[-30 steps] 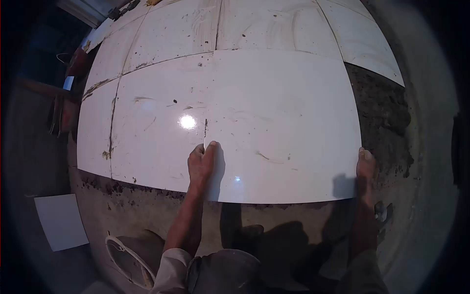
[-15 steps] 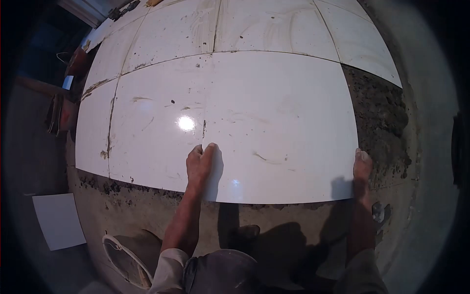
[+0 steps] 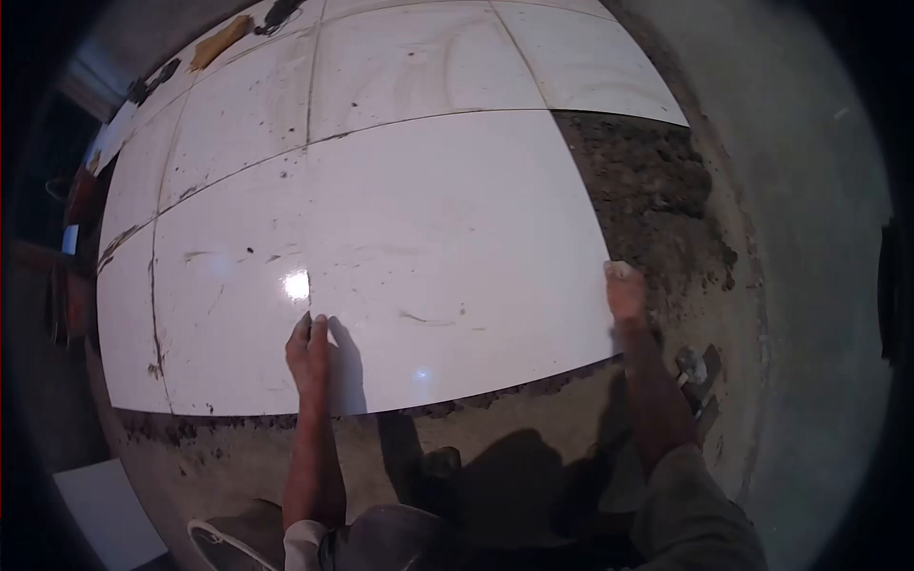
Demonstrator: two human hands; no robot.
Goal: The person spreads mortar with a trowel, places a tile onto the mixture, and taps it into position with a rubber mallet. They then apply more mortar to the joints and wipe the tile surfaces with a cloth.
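Note:
A large glossy white tile [image 3: 476,219] lies beside other tiles over dark mortar. My left hand [image 3: 309,354] is at the tile's left edge, on the seam with the neighbouring tile [image 3: 214,295], its thumb and fingers close together around that edge. At the opposite side, my right hand [image 3: 625,293] is closed at the tile's right edge, with its fingertips partly hidden. A sharp shadow falls on the tile just right of my left hand.
Rough mortar [image 3: 657,181] shows right of the tile. A bucket [image 3: 228,542] stands at the lower left, near a loose white tile [image 3: 109,514]. A small tool [image 3: 693,366] lies by my right forearm. A yellowish object [image 3: 221,43] rests on the far tiles.
The camera view has turned, so the tiles and both hands appear farther left. Both hands remain at the same tile's edges.

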